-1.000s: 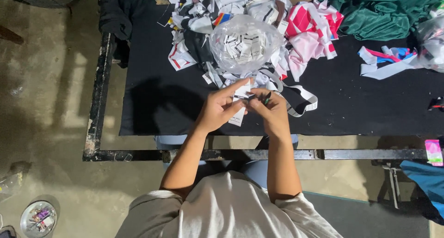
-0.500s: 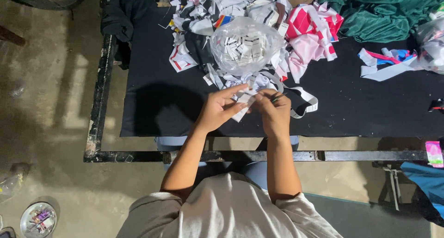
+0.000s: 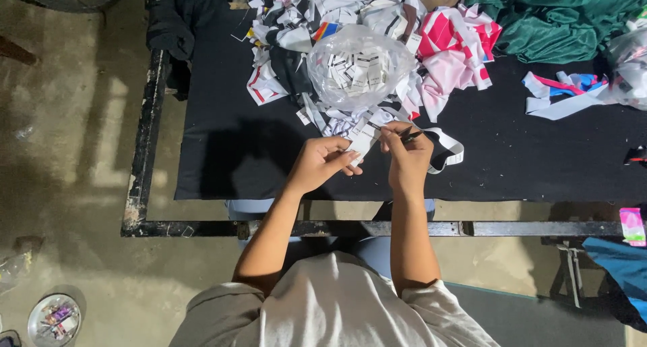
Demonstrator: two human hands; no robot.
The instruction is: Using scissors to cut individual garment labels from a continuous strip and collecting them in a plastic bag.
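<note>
- A white label strip (image 3: pixel 364 139) is pinched in the left hand (image 3: pixel 322 163), fingers curled round its lower end, just above the near edge of the black table (image 3: pixel 229 151).
- A small dark snipper (image 3: pixel 408 136) is gripped in the right hand (image 3: pixel 406 157), its tip sitting right at the strip's upper side. Whether the blades are apart can't be told, too small.
- For a clean cut, the strip is probably best kept taut between the two hands, with the pinch kept close to the cut line so nothing flops.
- Left fingertips look close to the blade, so they're better tucked back a bit before anything gets squeezed.
- A clear bag (image 3: pixel 359 67) stuffed with small white labels is sitting just beyond the hands, against a scrap pile (image 3: pixel 431 43) of pink, white and dark cloth bits.
- A white band (image 3: pixel 450 148) is looped on the table just right of the right hand, near enough to get snagged, so it's worth keeping out of the snipper's way.
- Green cloth (image 3: pixel 552 16) is bunched at the far right corner, well apart.
</note>
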